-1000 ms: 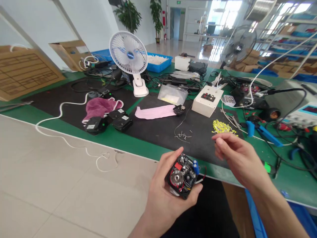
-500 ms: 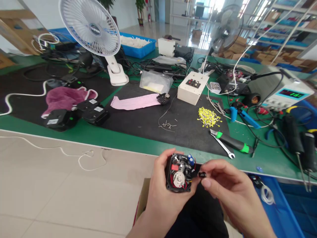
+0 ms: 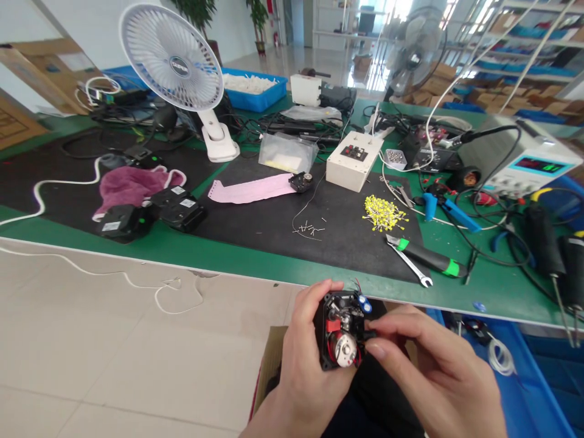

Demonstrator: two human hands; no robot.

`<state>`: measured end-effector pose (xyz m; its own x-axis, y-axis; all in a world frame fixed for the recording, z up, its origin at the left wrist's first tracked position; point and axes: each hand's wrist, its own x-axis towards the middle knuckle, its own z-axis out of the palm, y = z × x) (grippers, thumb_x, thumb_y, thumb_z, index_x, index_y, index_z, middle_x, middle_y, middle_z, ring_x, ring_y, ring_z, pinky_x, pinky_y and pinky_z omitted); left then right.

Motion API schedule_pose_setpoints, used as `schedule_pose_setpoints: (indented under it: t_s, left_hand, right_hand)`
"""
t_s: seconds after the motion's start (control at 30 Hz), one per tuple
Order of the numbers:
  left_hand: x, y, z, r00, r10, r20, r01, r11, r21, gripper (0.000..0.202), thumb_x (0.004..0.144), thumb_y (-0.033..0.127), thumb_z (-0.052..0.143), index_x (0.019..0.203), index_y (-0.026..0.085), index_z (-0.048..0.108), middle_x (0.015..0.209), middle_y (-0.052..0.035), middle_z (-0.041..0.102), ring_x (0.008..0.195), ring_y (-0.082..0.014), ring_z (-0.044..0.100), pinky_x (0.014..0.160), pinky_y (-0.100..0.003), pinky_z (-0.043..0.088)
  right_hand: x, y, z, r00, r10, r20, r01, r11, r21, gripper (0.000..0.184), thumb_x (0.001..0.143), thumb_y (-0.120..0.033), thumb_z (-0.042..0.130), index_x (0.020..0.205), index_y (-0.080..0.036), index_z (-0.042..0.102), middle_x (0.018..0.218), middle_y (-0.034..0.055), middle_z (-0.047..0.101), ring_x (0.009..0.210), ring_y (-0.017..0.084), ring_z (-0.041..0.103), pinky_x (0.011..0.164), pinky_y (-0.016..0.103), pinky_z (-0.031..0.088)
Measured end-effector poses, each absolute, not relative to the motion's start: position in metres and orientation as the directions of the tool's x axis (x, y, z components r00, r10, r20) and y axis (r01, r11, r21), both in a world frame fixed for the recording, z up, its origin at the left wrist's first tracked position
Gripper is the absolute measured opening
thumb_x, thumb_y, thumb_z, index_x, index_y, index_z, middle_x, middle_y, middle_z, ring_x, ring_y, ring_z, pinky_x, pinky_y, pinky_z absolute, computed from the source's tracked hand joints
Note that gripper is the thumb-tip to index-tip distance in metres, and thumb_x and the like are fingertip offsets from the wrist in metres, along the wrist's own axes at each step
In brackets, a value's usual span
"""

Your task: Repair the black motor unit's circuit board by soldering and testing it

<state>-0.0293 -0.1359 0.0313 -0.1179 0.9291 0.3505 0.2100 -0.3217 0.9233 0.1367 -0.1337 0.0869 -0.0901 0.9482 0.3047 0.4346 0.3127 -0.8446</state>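
Below the bench's front edge, my left hand (image 3: 305,359) is wrapped around a black square housing (image 3: 325,331) with its inside facing me. A round silver motor (image 3: 345,351), a red component (image 3: 333,325), blue capacitors (image 3: 364,303) and thin wires show within it. My right hand (image 3: 424,359) pinches a small black part (image 3: 368,333) between thumb and fingertips, at the housing's right side. The fingers partly hide that part, and I cannot tell whether it is seated in the housing.
On the bench lie a green-black utility knife (image 3: 429,257), a wrench (image 3: 410,263), a pile of yellow-capped pieces (image 3: 384,213) and black units (image 3: 177,210) by a purple cloth (image 3: 132,185). A white fan (image 3: 180,67) stands behind. Soldering-type tools (image 3: 542,237) hang at right, above a blue drawer (image 3: 511,377).
My right hand has brought the small black part leftward against the housing's side. The housing has shifted slightly right and down and tilted in my left hand.
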Motion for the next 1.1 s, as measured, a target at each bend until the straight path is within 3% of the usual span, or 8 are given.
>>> schedule_pose_setpoints:
  t_s: [0.1, 0.27, 0.5, 0.63, 0.73, 0.9, 1.1]
  left_hand:
    - [-0.029, -0.135, 0.028, -0.110, 0.849, 0.517, 0.263, -0.477, 0.839, 0.084, 0.077, 0.013, 0.084, 0.151, 0.022, 0.045, 0.133, -0.0143, 0.064, 0.116, -0.0289, 0.066, 0.098, -0.044, 0.057]
    - [-0.031, -0.136, 0.027, -0.063, 0.793, 0.606, 0.292, -0.566, 0.771, 0.081, 0.080, 0.013, 0.083, 0.151, 0.017, 0.044, 0.134, -0.0158, 0.061, 0.122, -0.0283, 0.062, 0.106, -0.045, 0.054]
    - [-0.032, -0.138, 0.024, -0.057, 0.786, 0.616, 0.314, -0.572, 0.758, 0.081, 0.082, 0.013, 0.082, 0.152, 0.015, 0.042, 0.134, -0.0168, 0.060, 0.123, -0.0282, 0.061, 0.107, -0.046, 0.054]
    - [-0.035, -0.138, 0.023, -0.041, 0.781, 0.624, 0.315, -0.582, 0.750, 0.081, 0.080, 0.010, 0.082, 0.152, 0.015, 0.044, 0.134, -0.0160, 0.061, 0.123, -0.0275, 0.061, 0.107, -0.045, 0.054]
    - [-0.039, -0.139, 0.024, -0.013, 0.755, 0.656, 0.324, -0.617, 0.717, 0.078, 0.083, 0.017, 0.083, 0.151, 0.017, 0.046, 0.134, -0.0151, 0.063, 0.124, -0.0277, 0.061, 0.109, -0.046, 0.052]
    - [-0.043, -0.140, 0.022, -0.005, 0.714, 0.700, 0.325, -0.661, 0.676, 0.080, 0.083, 0.018, 0.084, 0.153, 0.017, 0.045, 0.136, -0.0163, 0.061, 0.125, -0.0301, 0.061, 0.110, -0.052, 0.051]
    - [-0.043, -0.143, 0.023, 0.002, 0.735, 0.678, 0.313, -0.644, 0.698, 0.075, 0.085, 0.020, 0.083, 0.151, 0.015, 0.047, 0.134, -0.0167, 0.063, 0.124, -0.0290, 0.062, 0.109, -0.049, 0.053]
  right_hand:
    - [0.135, -0.135, 0.095, -0.150, 0.909, 0.390, 0.491, 0.411, -0.768, 0.005, 0.095, -0.024, 0.076, 0.099, -0.024, 0.072, 0.083, -0.0005, 0.071, 0.068, 0.013, 0.069, 0.058, 0.021, 0.054]
    - [0.136, -0.143, 0.094, -0.164, 0.896, 0.412, 0.554, 0.429, -0.713, 0.008, 0.097, -0.023, 0.075, 0.096, -0.021, 0.067, 0.078, -0.0041, 0.066, 0.062, 0.007, 0.062, 0.056, 0.018, 0.048]
    - [0.126, -0.146, 0.093, -0.141, 0.852, 0.504, 0.578, 0.484, -0.657, 0.017, 0.097, -0.016, 0.071, 0.084, -0.019, 0.061, 0.074, -0.0041, 0.063, 0.063, 0.006, 0.060, 0.061, 0.017, 0.047]
    - [0.127, -0.146, 0.097, -0.216, 0.806, 0.551, 0.629, 0.546, -0.553, 0.011, 0.098, -0.015, 0.070, 0.089, -0.018, 0.064, 0.078, -0.0013, 0.065, 0.069, 0.009, 0.061, 0.063, 0.020, 0.047]
    - [0.131, -0.149, 0.100, -0.280, 0.784, 0.554, 0.661, 0.576, -0.481, 0.006, 0.100, -0.018, 0.069, 0.095, -0.018, 0.066, 0.079, -0.0009, 0.064, 0.067, 0.010, 0.059, 0.061, 0.023, 0.044]
    - [0.129, -0.154, 0.100, -0.255, 0.792, 0.554, 0.664, 0.560, -0.495, 0.007, 0.102, -0.019, 0.067, 0.095, -0.017, 0.065, 0.077, -0.0013, 0.063, 0.066, 0.009, 0.059, 0.062, 0.023, 0.044]
    - [0.128, -0.156, 0.098, -0.260, 0.773, 0.579, 0.632, 0.589, -0.503, 0.005, 0.101, -0.016, 0.069, 0.096, -0.017, 0.067, 0.083, 0.0005, 0.066, 0.071, 0.011, 0.058, 0.064, 0.024, 0.044]
